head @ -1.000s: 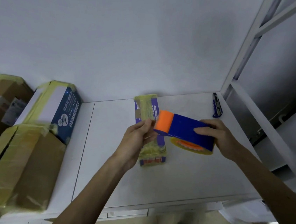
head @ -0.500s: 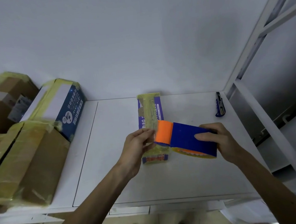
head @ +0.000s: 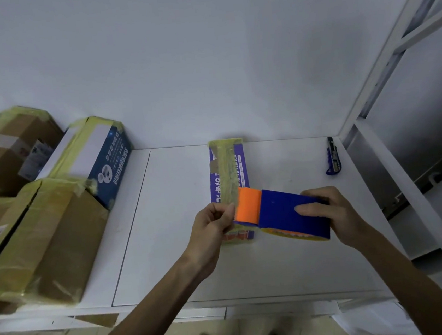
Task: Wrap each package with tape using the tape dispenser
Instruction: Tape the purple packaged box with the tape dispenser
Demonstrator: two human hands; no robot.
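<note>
A long purple package (head: 228, 172) with yellowish tape along its top lies on the white table (head: 169, 254), pointing away from me. My right hand (head: 334, 215) grips the blue tape dispenser (head: 287, 215), whose orange end hangs over the near part of the package. My left hand (head: 212, 225) has its fingers curled at the dispenser's orange end, pinching what looks like the tape end; the tape itself is hard to make out.
Several taped boxes stand at the left: a blue and white box (head: 99, 158), a large brown carton (head: 44, 240) and another behind (head: 7, 146). A blue utility knife (head: 332, 157) lies at the table's far right, beside a white metal frame (head: 406, 175).
The dispenser has levelled out and dropped closer to the package. My left hand has stayed at the orange end, its fingers now more tightly curled.
</note>
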